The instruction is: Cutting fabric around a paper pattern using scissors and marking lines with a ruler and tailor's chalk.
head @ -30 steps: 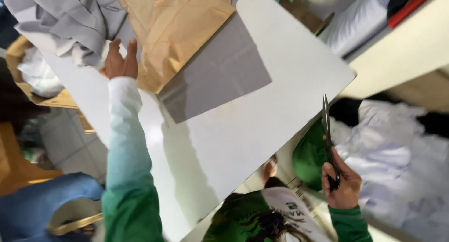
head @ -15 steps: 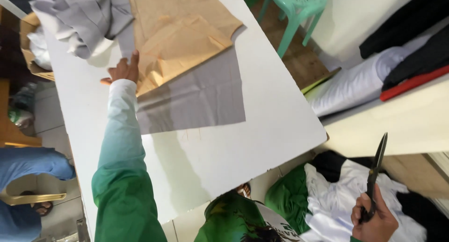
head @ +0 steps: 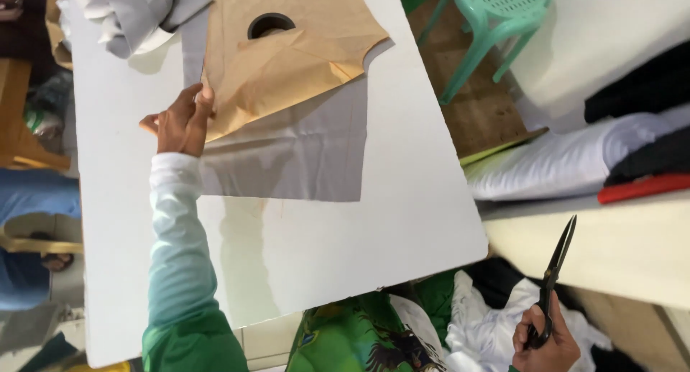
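Since half a second ago our right hand point(head: 544, 341) has drifted a little further from the table point(head: 402, 221), the black shears point(head: 552, 278) it grips now pointing up with blades closed, while our left hand point(head: 181, 120) has kept its place at the left edge of the brown paper pattern point(head: 287, 63). The view has also swung, so the green plastic chair point(head: 496, 20) and the stacked fabric rolls point(head: 575, 163) now show more fully on the right.

Our left hand lies loosely open, fingers pressing the pattern's folded edge where it overlaps the grey fabric point(head: 302, 156). The pattern rests on top of the fabric in the upper middle of the table, partly folded back on itself, with a round dark hole near its top. The fabric spreads flat beneath it, its lower edge straight and well short of the table's near edge. A bundle of pale grey cloth point(head: 136, 12) sits at the table's far left corner.

We judge this to be the laying-out step: the pattern is being held down but not yet flat. The next move, as we see it, calls for smoothing the folded paper over the fabric and bringing the shears across from well off the table's right side to the fabric's edge.
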